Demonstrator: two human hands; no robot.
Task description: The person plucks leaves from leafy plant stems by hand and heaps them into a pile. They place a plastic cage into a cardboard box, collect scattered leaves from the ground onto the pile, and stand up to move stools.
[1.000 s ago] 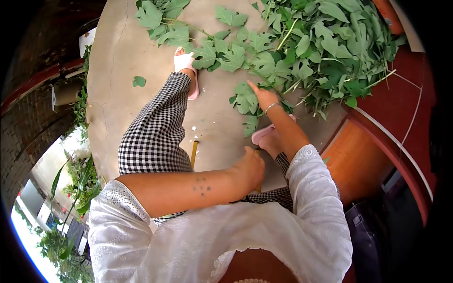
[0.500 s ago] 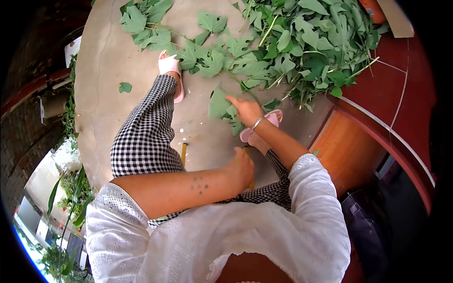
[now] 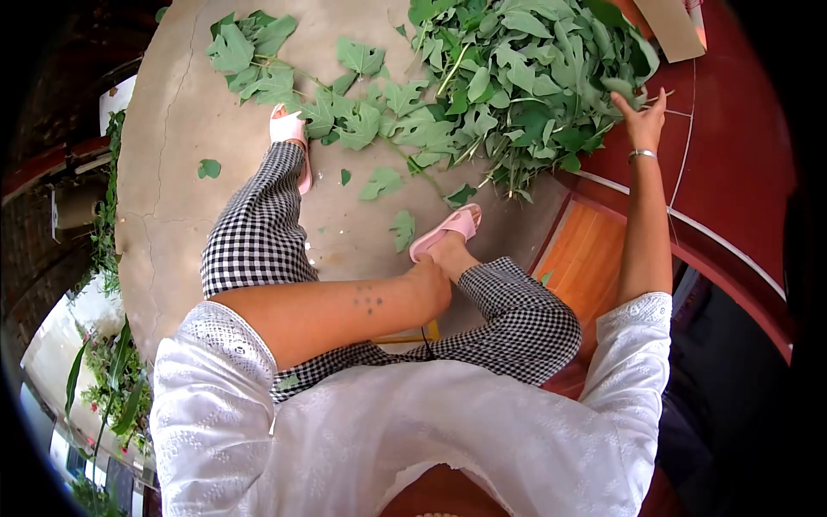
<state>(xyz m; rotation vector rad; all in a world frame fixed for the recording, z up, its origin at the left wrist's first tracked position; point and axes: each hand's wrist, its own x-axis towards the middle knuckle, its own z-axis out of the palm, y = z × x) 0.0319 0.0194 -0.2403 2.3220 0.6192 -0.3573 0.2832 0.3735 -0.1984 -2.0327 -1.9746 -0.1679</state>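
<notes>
- The pile of green leaves (image 3: 517, 73) was seen at the far right of the floor, with a leafy stem (image 3: 320, 84) stretched out from it to the far left.
- The right hand (image 3: 639, 118) was held at the pile's right edge; its grip was spread, fingers and thumb apart, close against the outer leaves. Firm contact could not be confirmed.
- The left hand (image 3: 429, 286) was curled low beside the right pink sandal (image 3: 453, 229); whether anything was clamped in that grip could not be made out, as its palm was hidden.
- If the edge were pulled hard, tangled stems could be dragged along and the heap spilled onto the red tiles (image 3: 732, 129); leaves could also be torn if only their tips were caught.
- The leafy stem could be trodden on, since the left sandal (image 3: 288, 129) was placed right beside it.
- The loose leaves (image 3: 381, 183) near the feet could be crushed or made slippery by a shifted step.
- The floor (image 3: 233, 95) was bare-looking, beige and cracked at the left.
- A cardboard flap (image 3: 674, 33) was visible at the far right, a wood-toned panel (image 3: 589, 254) nearer, and potted-looking plants (image 3: 116, 392) at the near left.
</notes>
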